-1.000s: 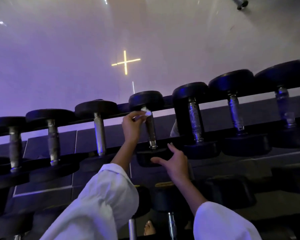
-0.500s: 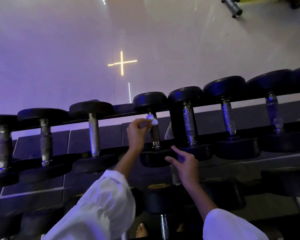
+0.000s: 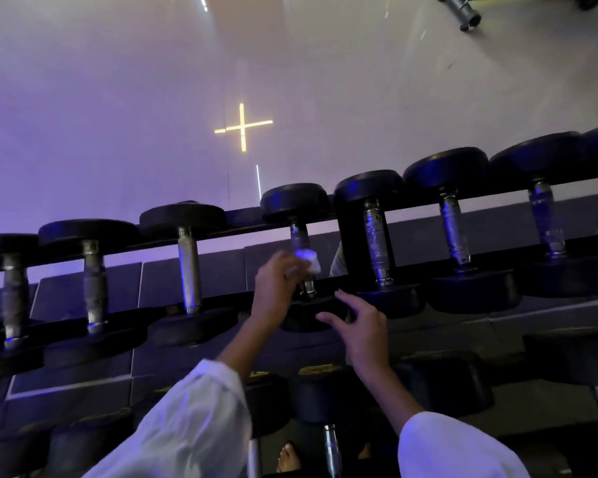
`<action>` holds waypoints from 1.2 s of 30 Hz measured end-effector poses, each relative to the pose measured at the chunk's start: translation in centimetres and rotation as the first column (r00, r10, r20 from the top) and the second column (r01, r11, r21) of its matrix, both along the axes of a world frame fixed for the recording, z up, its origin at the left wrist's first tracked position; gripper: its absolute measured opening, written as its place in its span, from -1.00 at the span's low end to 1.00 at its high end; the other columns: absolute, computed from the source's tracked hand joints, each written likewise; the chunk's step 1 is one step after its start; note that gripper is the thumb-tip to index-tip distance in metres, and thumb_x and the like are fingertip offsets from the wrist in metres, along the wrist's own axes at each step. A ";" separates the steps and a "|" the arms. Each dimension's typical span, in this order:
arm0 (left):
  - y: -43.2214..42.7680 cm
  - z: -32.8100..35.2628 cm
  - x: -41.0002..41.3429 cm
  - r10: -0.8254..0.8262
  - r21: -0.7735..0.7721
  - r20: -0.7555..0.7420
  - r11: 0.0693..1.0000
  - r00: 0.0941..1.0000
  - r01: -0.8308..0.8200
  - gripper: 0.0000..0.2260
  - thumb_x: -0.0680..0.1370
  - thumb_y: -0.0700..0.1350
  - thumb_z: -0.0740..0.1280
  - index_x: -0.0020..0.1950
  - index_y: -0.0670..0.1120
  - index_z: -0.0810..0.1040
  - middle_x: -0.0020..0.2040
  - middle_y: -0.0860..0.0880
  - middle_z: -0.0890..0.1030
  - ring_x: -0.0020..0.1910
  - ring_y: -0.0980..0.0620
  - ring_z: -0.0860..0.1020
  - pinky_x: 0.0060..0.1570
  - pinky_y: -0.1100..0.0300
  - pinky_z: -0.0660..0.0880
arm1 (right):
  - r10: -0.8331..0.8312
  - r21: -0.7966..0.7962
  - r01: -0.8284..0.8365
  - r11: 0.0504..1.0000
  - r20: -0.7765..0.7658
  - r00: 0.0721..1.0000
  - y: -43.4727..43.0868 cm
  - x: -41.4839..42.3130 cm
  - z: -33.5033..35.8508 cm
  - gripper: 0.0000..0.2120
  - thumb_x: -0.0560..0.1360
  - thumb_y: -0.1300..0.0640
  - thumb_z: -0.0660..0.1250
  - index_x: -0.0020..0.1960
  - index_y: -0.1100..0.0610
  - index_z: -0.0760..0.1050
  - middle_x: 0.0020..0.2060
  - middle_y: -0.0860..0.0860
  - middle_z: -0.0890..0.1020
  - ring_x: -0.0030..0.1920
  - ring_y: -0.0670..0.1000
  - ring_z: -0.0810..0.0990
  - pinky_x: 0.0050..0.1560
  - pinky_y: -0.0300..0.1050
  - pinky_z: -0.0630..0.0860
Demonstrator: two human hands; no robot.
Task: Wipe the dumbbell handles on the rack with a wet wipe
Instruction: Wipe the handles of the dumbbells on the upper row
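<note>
A row of black dumbbells with metal handles lies across the upper rack rail (image 3: 242, 215). My left hand (image 3: 275, 286) grips a white wet wipe (image 3: 308, 258) and wraps it around the lower part of the middle dumbbell's handle (image 3: 299, 236). My right hand (image 3: 361, 326) hovers open just right of that dumbbell's near head (image 3: 311, 313), fingers spread, thumb close to the head; I cannot tell if it touches. Both arms wear white sleeves.
Neighbouring handles stand left (image 3: 189, 267) and right (image 3: 375, 239) of the wiped one. A lower tier of dumbbells (image 3: 320, 395) sits under my arms. Bare toes (image 3: 287, 458) show on the floor below. A pale glossy wall with a yellow cross reflection (image 3: 242, 127) rises behind.
My left hand has slid the wipe down the handle from near the top head toward the bottom. My right hand has stayed open by the near head.
</note>
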State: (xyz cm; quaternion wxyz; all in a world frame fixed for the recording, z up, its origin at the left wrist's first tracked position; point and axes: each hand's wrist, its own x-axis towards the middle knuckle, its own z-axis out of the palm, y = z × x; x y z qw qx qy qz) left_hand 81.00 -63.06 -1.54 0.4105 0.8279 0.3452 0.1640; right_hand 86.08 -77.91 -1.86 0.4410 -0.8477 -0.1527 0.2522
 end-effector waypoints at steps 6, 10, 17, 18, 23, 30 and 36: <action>4.0 0.5 1.6 -0.020 0.197 -0.062 0.980 0.998 0.032 -0.84 0.55 -0.17 0.27 0.04 -0.17 0.61 0.08 -0.15 0.55 0.06 -0.12 0.52 -0.11 0.39 0.32 | 0.090 -0.066 -0.102 0.993 -0.162 0.983 2.9 -1.4 -0.2 0.02 0.16 -0.08 0.58 0.47 0.19 0.17 0.45 0.08 0.24 0.45 0.04 0.21 0.44 -0.04 0.17; 4.6 0.9 -0.5 -0.141 0.361 -0.126 0.915 0.982 0.178 -0.76 0.57 -0.14 0.19 0.12 -0.22 0.55 -0.03 -0.02 0.56 -0.10 0.07 0.47 -0.23 0.63 0.30 | 0.158 -0.161 -0.193 0.968 -0.210 0.965 4.1 -3.1 -0.3 0.07 0.24 -0.19 0.50 0.51 0.23 0.04 0.46 0.16 0.24 0.46 0.08 0.21 0.37 -0.12 0.17; 7.9 0.1 -2.9 -0.459 0.523 -0.294 0.657 0.838 0.543 -0.74 0.42 -0.28 0.26 0.07 -0.20 0.61 -0.04 -0.21 0.57 -0.13 -0.15 0.51 -0.20 0.07 0.54 | 0.087 0.029 -0.082 0.996 -0.268 0.959 2.9 -3.6 -0.9 -0.19 0.23 0.01 0.56 0.39 0.20 0.34 0.31 0.07 0.46 0.36 -0.02 0.39 0.39 -0.06 0.32; 8.6 0.5 -1.8 -0.374 0.539 -0.281 0.700 0.884 0.467 -0.69 0.43 -0.28 0.17 0.07 -0.22 0.61 -0.04 -0.23 0.57 -0.13 -0.17 0.51 -0.24 0.04 0.56 | 0.092 0.039 -0.085 0.996 -0.242 0.966 3.1 -3.8 -0.8 -0.20 0.24 0.04 0.56 0.39 0.20 0.34 0.31 0.06 0.46 0.36 -0.02 0.39 0.39 -0.08 0.32; 7.7 -0.1 -3.1 -0.525 0.543 -0.391 0.532 0.756 0.650 -0.74 0.42 -0.29 0.27 0.07 -0.17 0.61 0.06 -0.15 0.57 0.08 -0.08 0.40 -0.33 0.02 0.61 | 0.109 0.044 -0.103 0.994 -0.156 0.982 3.4 -4.1 -0.6 -0.22 0.22 0.01 0.57 0.36 0.19 0.38 0.29 0.08 0.49 0.31 -0.02 0.46 0.33 -0.10 0.38; 10.4 0.7 -1.2 -0.465 0.592 -0.373 0.546 0.803 0.592 -0.64 0.40 -0.32 0.14 0.08 -0.18 0.62 0.08 -0.17 0.60 0.03 -0.18 0.54 -0.21 -0.03 0.61 | 0.098 0.046 -0.093 0.995 -0.132 0.986 3.5 -3.9 -0.3 -0.22 0.20 0.00 0.57 0.35 0.17 0.41 0.27 0.08 0.51 0.22 -0.09 0.49 0.29 -0.16 0.39; 4.8 -0.6 -5.3 -0.456 0.447 -0.255 0.727 0.853 0.522 -0.74 0.51 -0.06 0.23 -0.05 -0.15 0.67 0.02 -0.13 0.61 0.01 -0.13 0.54 0.00 0.09 0.50 | 0.062 0.059 -0.054 0.997 -0.152 0.986 3.6 -4.0 -0.6 -0.22 0.16 0.00 0.59 0.32 0.17 0.44 0.20 0.10 0.57 0.15 -0.06 0.54 0.25 -0.07 0.45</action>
